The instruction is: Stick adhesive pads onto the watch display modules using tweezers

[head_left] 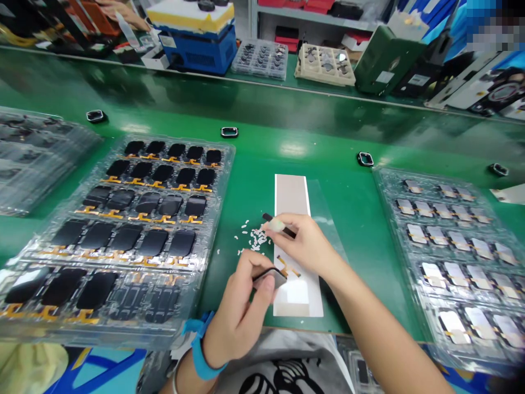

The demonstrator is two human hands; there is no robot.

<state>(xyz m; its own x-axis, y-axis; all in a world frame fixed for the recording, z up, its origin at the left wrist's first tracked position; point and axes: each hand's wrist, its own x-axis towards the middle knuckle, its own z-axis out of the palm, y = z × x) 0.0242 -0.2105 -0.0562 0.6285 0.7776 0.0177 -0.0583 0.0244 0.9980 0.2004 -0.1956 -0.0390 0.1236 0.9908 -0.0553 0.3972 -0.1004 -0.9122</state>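
Note:
My left hand [248, 306] grips a small screen module [271, 275] by its edges, thumb on the near face, with the module tilted. Its orange flex cable [292, 268] sticks out to the right, over a white-edged sheet [289, 194]. Just above, my right hand [301, 241] is closed round a slim dark tool [268, 218]; a pale patch by the fingertips is too blurred to name. Small white pieces [256, 238] lie scattered on the green bench to the left of the fingers. A blue wrist strap [205, 355] circles my left wrist.
To the left stands a clear tray [227, 169] with rows of black screen modules. Another clear tray [389, 219] on the right holds silver-backed modules. Small dark frames [229, 132] sit along the bench's back. A blue box [197, 44] and part trays [260, 58] occupy the ledge behind.

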